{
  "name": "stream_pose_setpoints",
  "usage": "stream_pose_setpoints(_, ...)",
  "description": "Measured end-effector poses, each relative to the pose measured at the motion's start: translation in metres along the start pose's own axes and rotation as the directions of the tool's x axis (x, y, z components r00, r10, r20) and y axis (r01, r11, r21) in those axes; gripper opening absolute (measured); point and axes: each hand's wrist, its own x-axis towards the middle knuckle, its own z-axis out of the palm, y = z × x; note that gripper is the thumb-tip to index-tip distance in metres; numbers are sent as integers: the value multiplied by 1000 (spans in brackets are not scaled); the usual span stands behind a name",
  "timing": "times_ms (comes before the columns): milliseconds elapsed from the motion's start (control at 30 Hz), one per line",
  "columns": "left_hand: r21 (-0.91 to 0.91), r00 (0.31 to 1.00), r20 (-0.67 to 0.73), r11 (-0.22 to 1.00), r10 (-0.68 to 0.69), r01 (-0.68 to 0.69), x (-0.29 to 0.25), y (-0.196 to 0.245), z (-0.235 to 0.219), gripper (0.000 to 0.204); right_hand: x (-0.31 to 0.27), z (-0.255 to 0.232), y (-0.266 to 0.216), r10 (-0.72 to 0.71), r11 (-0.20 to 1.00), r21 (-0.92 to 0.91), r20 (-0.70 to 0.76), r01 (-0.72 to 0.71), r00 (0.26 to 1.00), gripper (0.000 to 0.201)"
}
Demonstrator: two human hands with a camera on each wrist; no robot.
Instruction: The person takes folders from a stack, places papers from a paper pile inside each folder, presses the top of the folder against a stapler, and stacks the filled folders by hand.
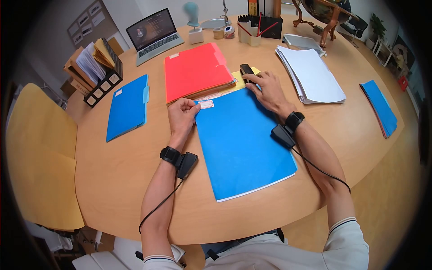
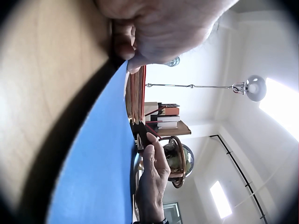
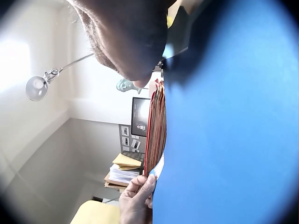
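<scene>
My left hand (image 1: 182, 118) pinches the upper left corner of a blue folder (image 1: 245, 144), right by its white label (image 1: 206, 104). The left wrist view shows thumb and finger on that corner, with the folder's near edge bowed up off the table. At the folder's top edge, my right hand (image 1: 268, 90) holds a black stapler (image 1: 245, 70), its fingers over the near part. Yellow and patterned folders (image 1: 220, 93) peek out above the blue one. Behind the left hand lies a thick stack of folders with a red one (image 1: 193, 67) on top.
Another blue folder (image 1: 128, 108) lies left, near a file holder (image 1: 103, 87) and a laptop (image 1: 155, 38). White paper (image 1: 312, 74) is stacked on the right; more blue folders (image 1: 379, 108) sit at the table's right edge. Pen holders (image 1: 249, 33) stand at the back.
</scene>
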Motion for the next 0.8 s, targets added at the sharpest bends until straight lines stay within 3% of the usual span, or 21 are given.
stream_pose_setpoints(400, 30, 999, -32, 999, 12, -12, -1, 0, 0, 9, -3, -5, -8, 21, 999, 36, 26, -22, 999, 38)
stream_pose_setpoints(600, 29, 999, -34, 999, 22, -21, 2, -3, -1, 9, -9, -6, 3, 22, 985, 172, 17, -24, 1000, 40)
stream_pose_setpoints(667, 34, 999, -38, 999, 26, -25, 1, -2, 0, 9, -11, -5, 7, 25, 965, 261, -14, -21, 1000, 41)
stream_pose_setpoints(800, 56, 999, -44, 998, 26, -24, 1, 0, -1, 8, -14, -5, 10, 3, 971, 237, -90, 19, 996, 42)
